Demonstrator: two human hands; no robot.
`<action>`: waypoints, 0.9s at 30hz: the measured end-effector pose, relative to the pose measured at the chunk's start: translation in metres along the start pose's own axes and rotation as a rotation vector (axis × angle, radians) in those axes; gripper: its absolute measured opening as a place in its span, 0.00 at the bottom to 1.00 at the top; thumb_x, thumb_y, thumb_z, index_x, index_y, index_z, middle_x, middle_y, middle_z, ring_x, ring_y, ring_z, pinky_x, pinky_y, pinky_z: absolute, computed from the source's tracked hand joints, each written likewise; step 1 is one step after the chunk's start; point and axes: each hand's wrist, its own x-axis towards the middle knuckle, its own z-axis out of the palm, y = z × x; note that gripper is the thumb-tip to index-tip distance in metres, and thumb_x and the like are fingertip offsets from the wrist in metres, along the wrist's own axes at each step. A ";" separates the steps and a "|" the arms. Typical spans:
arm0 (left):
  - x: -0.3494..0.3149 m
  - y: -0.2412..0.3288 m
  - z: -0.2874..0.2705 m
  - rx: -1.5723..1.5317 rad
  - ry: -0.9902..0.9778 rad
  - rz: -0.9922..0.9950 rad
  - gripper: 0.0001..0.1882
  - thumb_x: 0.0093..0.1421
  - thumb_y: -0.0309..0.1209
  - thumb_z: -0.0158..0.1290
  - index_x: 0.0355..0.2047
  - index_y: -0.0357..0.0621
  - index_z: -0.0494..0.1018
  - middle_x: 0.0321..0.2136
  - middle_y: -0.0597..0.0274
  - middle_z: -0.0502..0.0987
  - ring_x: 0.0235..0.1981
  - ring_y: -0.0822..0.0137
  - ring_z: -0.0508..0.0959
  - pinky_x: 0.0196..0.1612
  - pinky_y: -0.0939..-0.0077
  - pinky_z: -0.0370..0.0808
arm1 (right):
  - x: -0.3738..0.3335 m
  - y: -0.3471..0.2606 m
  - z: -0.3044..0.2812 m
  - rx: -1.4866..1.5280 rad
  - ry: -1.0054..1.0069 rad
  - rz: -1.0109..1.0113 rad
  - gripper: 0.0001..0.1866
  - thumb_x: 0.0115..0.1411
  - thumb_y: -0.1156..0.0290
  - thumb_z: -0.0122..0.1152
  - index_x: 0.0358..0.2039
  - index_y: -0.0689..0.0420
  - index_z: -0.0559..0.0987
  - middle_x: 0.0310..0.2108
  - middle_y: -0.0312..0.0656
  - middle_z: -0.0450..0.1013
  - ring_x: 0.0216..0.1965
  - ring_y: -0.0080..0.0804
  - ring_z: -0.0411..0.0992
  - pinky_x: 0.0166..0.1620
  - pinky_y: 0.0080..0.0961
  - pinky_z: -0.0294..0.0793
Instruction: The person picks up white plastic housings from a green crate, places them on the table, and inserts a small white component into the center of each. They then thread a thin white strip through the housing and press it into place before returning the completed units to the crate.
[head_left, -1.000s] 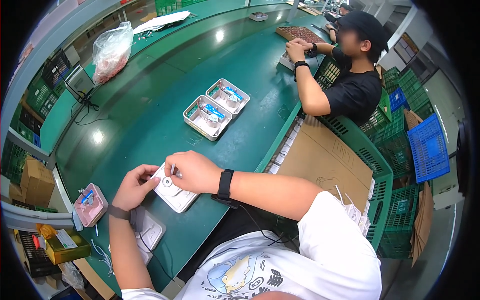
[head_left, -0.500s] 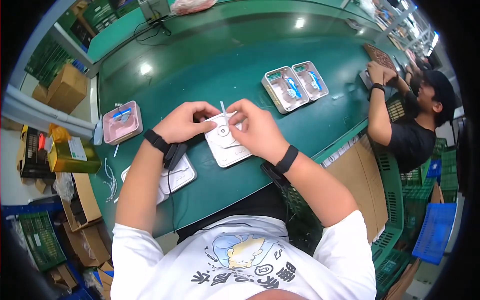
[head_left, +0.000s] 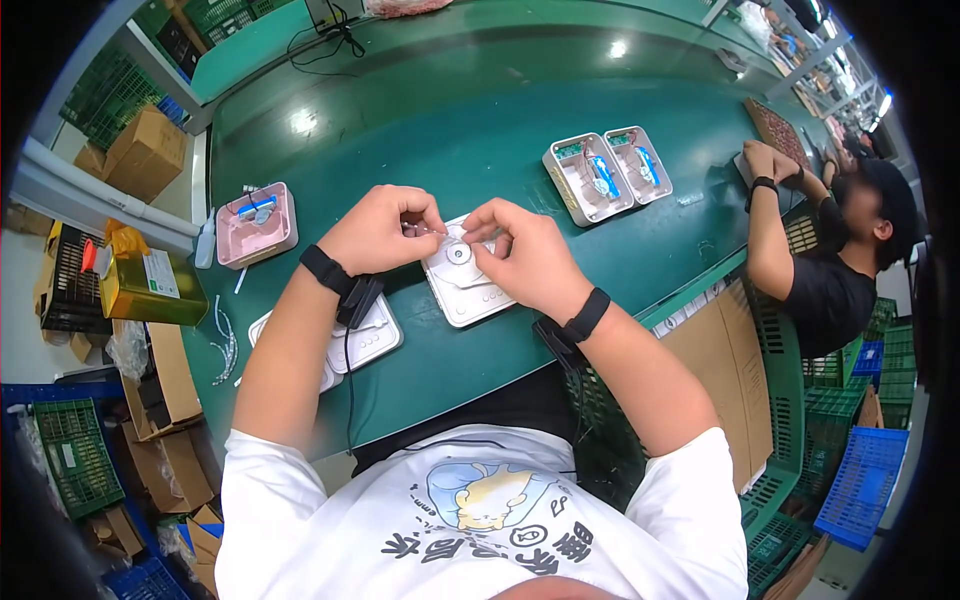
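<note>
1. The long green matte-topped workbench (head_left: 480,130) fills the view, curving with the lens; a co-worker in a black shirt (head_left: 835,290) sits at 3 o'clock.
2. Two open white rectangular plastic casings with blue parts inside (head_left: 605,175) lie side by side at 1 o'clock, seemingly fitted already; a pink open plastic casing (head_left: 257,224) sits at 9 o'clock, and a flat white rounded plastic shell (head_left: 352,345) lies at 7 o'clock.
3. At centre, the white rounded-rectangle plastic casing with a small round metallic disc on top (head_left: 462,272) lies flat on the bench, probably mid-assembly.
4. The left hand (head_left: 385,230) pinches narrowly at the disc's upper edge, fingers curled.
5. The right hand (head_left: 525,255) is likewise pinched narrowly, touching the casing; what it grips is too small to tell.
</note>
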 end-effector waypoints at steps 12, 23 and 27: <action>-0.008 0.022 -0.005 0.039 -0.117 -0.166 0.11 0.59 0.32 0.69 0.34 0.34 0.87 0.25 0.64 0.85 0.27 0.77 0.81 0.34 0.77 0.79 | -0.005 -0.003 0.007 -0.381 0.063 -0.289 0.16 0.60 0.84 0.63 0.47 0.58 0.87 0.40 0.46 0.83 0.41 0.49 0.81 0.48 0.43 0.82; 0.000 0.002 -0.006 -0.052 -0.091 -0.125 0.08 0.63 0.33 0.68 0.36 0.41 0.87 0.29 0.66 0.84 0.32 0.75 0.80 0.38 0.76 0.78 | -0.009 -0.007 0.010 -0.517 -0.013 -0.350 0.18 0.59 0.84 0.63 0.48 0.55 0.88 0.44 0.43 0.81 0.45 0.49 0.80 0.50 0.43 0.82; 0.003 -0.009 0.004 -0.006 -0.035 -0.044 0.09 0.64 0.33 0.68 0.41 0.43 0.86 0.34 0.67 0.83 0.37 0.74 0.80 0.43 0.76 0.77 | -0.005 -0.006 0.005 -0.405 -0.047 -0.257 0.14 0.59 0.80 0.65 0.45 0.56 0.88 0.45 0.44 0.80 0.46 0.48 0.80 0.49 0.42 0.82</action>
